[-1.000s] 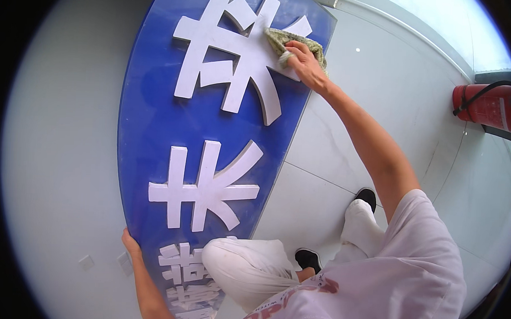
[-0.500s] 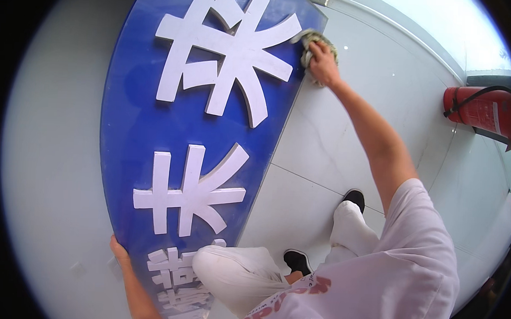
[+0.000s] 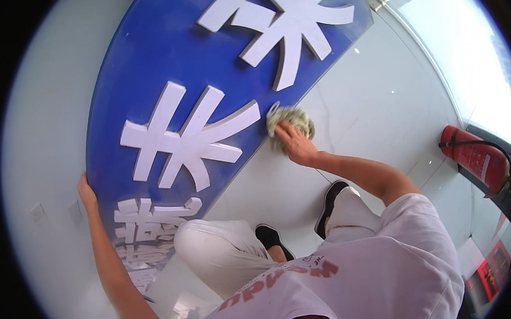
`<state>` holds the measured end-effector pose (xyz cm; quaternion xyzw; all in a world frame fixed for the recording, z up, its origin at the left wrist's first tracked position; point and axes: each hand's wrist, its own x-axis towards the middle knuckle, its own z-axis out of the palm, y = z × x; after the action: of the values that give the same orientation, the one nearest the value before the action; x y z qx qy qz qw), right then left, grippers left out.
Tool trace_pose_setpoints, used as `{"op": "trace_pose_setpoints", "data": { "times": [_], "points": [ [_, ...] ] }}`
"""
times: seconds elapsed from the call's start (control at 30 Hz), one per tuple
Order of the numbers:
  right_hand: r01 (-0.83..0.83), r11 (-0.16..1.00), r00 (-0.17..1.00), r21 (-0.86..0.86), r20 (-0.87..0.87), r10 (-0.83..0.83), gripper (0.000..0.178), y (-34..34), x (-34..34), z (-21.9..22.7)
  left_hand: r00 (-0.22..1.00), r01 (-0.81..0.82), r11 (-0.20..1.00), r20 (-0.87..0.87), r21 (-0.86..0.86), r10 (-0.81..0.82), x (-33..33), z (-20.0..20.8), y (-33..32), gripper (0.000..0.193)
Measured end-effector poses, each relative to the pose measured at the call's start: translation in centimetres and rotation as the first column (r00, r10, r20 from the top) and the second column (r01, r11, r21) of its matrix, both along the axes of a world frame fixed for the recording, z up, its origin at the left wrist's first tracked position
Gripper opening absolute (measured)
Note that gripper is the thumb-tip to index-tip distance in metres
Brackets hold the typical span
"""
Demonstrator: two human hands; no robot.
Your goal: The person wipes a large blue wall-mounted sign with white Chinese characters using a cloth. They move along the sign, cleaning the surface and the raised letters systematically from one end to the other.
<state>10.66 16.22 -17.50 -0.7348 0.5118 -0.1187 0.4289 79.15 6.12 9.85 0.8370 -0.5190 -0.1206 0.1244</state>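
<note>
From where I watch, the right hand (image 3: 296, 143), just off centre toward 2 o'clock, has its grip bunched on a green-and-cream cloth (image 3: 298, 117) lying at the right edge of the blue sign (image 3: 137, 57), beside the middle white character (image 3: 190, 142). Half a second ago I had cloth and hand up toward 1 o'clock, by the topmost character (image 3: 292, 27); they have since come down that edge. My view has turned as well: the sign leans more toward 1 o'clock, and a red box (image 3: 495, 270) shows more plainly at 4 o'clock. The left hand (image 3: 86, 192) stays on the sign's left edge, between 8 and 9 o'clock; some fingers are out of my sight, so whether its grip is closed there I cannot tell.

The topmost character is cut off at 12 o'clock. A knee (image 3: 206, 243) partly hides the small characters (image 3: 144, 220) toward 8 o'clock, and the lowest are too crowded for me to separate. The cloth is blurred, its folds covering the right hand's fingertips.
</note>
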Motion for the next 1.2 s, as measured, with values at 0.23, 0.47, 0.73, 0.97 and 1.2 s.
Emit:
{"op": "trace_pose_setpoints", "data": {
  "times": [0.23,0.47,0.73,0.97,1.2],
  "points": [
    [0.583,0.812,0.810,0.038,0.053,-0.584,0.041,-9.5,-5.4,1.0,1.000,-0.009,0.999,0.019,-0.038,0.010,-2.1,-0.2,0.5,0.051],
    [0.969,0.242,0.243,-0.044,0.003,-0.970,0.045,-5.0,6.3,-5.0,0.999,-0.023,0.999,0.036,-0.049,0.025,-6.4,0.2,-0.7,0.050],
    [0.762,0.374,0.211,0.529,0.344,-0.915,0.039,2.4,15.5,-0.8,0.998,-0.044,0.998,0.031,-0.050,0.045,-6.7,0.5,-0.8,0.053],
    [0.732,0.436,0.272,0.524,0.362,-0.892,0.029,-0.4,19.7,5.3,0.992,-0.068,0.997,0.102,-0.049,0.073,-8.0,0.5,-0.8,0.051],
    [0.722,0.681,0.616,0.121,0.335,-0.713,0.029,0.0,18.3,4.3,0.997,-0.053,0.997,0.044,-0.053,0.056,-6.8,0.3,0.3,0.053]
  ]
}}
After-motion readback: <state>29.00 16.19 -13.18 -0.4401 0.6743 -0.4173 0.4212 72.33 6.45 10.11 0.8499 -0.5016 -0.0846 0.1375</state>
